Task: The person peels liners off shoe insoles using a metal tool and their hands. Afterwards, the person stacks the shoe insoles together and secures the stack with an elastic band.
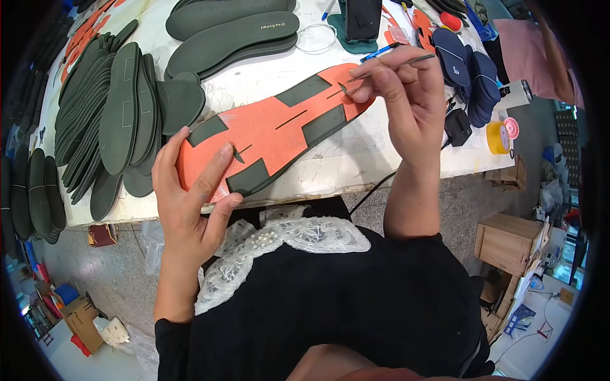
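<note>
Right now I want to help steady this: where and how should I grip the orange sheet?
Probably pinch the orange sheet at its far edge, mid-length, from across the table: that stretch is uncovered, the left hand holding one end, the right hand at the other.

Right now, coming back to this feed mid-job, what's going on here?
A person's left hand holds the left end of an orange sheet lying over a dark green insole, which shows through the cut-outs. The right hand pinches a thin tool at the other end, near a slit. More insoles are piled on the table to the left.
</note>
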The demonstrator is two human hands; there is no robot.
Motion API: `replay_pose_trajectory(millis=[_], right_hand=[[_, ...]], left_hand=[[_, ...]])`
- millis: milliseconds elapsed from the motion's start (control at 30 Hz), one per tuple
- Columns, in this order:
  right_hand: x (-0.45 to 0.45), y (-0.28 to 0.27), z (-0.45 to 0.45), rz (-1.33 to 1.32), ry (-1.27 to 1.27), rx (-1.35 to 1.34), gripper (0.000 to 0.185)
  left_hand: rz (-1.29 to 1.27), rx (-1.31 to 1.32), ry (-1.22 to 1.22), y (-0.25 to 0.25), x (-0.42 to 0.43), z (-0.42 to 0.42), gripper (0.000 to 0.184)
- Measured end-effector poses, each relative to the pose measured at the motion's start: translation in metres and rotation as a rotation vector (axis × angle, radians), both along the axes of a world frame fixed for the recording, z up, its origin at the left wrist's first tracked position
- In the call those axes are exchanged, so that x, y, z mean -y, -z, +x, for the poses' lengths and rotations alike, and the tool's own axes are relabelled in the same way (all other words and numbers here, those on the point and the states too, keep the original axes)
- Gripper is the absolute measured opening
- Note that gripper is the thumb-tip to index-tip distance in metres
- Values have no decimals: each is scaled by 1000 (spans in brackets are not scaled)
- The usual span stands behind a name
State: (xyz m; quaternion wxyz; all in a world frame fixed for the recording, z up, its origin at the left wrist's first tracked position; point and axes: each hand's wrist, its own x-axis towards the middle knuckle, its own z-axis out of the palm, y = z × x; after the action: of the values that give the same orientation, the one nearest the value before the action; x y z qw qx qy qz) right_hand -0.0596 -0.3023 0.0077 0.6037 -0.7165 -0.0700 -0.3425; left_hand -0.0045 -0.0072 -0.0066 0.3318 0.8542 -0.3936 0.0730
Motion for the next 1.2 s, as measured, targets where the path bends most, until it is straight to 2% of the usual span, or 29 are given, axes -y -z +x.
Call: replay_pose_trajectory(millis=[133,300,467,600,800,933,967,1100,1200], right_hand=[[-16,-4,9,14,-75,-76,12],[-29,-5,21,-238,-216,-166,11],[-29,-8,19,-208,-122,-251,9],[-8,-7,14,-224,65,-134,10],[-36,-7,6,-75,75,-133,10],[-35,-8,-14,-323,-153,-178,9],[-33,-8,-15,-325,-150,-181,9],[-22,-8,-17,-201,144,-186,10],[-23,-11,-18,-281,85,-218,12]], left_hand=[[14,-1,-20,-1,-2,-1,47],[-39,10,6,8,0,1,47],[-61,67,-21,20,0,1,46],[-60,77,-24,23,2,0,46],[-47,72,-45,22,1,-2,46],[-47,77,-42,23,2,-1,46],[-49,75,-40,23,2,-1,46],[39,90,-79,19,1,-3,47],[25,92,-72,22,5,-2,48]])
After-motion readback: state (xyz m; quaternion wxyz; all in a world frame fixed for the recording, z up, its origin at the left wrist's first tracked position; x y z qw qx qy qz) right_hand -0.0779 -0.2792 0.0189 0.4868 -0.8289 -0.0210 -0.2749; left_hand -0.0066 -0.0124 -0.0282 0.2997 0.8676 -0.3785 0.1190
